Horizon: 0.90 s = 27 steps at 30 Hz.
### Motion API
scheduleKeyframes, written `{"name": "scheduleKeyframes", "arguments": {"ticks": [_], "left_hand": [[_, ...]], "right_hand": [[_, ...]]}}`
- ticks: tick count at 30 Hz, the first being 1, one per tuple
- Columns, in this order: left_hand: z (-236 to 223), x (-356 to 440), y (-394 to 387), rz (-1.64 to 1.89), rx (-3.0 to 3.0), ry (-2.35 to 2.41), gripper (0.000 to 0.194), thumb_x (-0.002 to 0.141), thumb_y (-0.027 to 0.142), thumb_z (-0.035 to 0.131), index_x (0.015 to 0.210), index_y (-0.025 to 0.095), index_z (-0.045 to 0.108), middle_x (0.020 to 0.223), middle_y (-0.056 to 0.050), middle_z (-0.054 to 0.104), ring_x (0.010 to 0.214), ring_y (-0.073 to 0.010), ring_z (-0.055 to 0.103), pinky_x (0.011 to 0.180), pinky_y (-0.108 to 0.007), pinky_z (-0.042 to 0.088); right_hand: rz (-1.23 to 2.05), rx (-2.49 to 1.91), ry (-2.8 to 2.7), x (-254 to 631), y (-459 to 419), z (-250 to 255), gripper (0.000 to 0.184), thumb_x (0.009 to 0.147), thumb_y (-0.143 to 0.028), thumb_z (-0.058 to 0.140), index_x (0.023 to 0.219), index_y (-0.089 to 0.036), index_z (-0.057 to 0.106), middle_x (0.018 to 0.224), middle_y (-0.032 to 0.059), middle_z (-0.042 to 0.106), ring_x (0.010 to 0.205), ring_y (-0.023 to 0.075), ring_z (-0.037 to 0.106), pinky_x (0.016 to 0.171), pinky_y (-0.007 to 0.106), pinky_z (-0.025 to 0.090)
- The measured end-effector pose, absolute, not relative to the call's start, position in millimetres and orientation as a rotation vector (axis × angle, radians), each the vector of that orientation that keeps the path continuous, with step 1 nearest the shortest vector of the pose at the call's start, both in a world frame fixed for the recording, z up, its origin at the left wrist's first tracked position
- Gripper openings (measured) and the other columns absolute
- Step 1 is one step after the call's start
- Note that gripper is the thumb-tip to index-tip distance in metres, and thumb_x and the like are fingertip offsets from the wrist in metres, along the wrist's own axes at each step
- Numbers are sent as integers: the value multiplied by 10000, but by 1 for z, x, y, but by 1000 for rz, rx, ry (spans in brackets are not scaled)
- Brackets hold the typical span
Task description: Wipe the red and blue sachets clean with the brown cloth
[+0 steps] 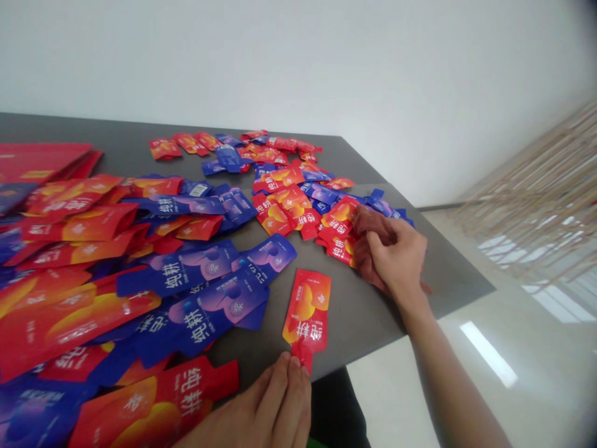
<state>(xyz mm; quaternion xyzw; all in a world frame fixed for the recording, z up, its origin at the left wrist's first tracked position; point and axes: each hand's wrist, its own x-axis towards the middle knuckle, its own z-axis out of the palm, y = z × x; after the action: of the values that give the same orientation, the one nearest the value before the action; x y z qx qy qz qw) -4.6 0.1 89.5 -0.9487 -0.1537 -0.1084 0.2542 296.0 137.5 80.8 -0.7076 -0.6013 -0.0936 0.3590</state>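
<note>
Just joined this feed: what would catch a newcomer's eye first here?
Glossy red sachets and blue sachets lie scattered across the dark grey table, piled thickest at the left. Near the bottom, the left hand meets the neck of a lone red sachet, while the right hand grips a crumpled reddish-brown cloth at the right.

a plain workroom: grey table (364,311), white wall (298,62), glossy pale floor (387,398).

Red foil sachet (306,309), tail down
</note>
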Motion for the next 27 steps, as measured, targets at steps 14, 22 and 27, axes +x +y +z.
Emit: {"name": "scheduleKeyframes", "arguments": {"ticks": [14,22,27], "left_hand": [[81,-16,-10,-401,-2657,-491,282,970,122,532,1185,84,711,1151,-112,814,1048,-233,779,924,-355,588],[87,-12,-11,-413,-2632,-528,294,991,87,473,1207,62,672,1142,-123,814,1042,-247,776,925,-381,550],[76,-13,-9,-446,-2609,-485,287,1003,140,476,1202,75,671,1132,-115,808,1043,-238,767,926,-369,555]], "right_hand": [[-243,-1815,-1580,297,138,80,212,857,-337,555,874,-211,725,883,97,741,824,277,663,825,401,510],[-237,-1823,-1598,297,138,80,184,862,-327,563,855,-213,708,897,103,743,824,270,659,839,403,511],[-285,-1749,-1565,297,140,78,141,831,-322,584,794,-223,678,810,74,709,763,264,632,778,403,480]]}}
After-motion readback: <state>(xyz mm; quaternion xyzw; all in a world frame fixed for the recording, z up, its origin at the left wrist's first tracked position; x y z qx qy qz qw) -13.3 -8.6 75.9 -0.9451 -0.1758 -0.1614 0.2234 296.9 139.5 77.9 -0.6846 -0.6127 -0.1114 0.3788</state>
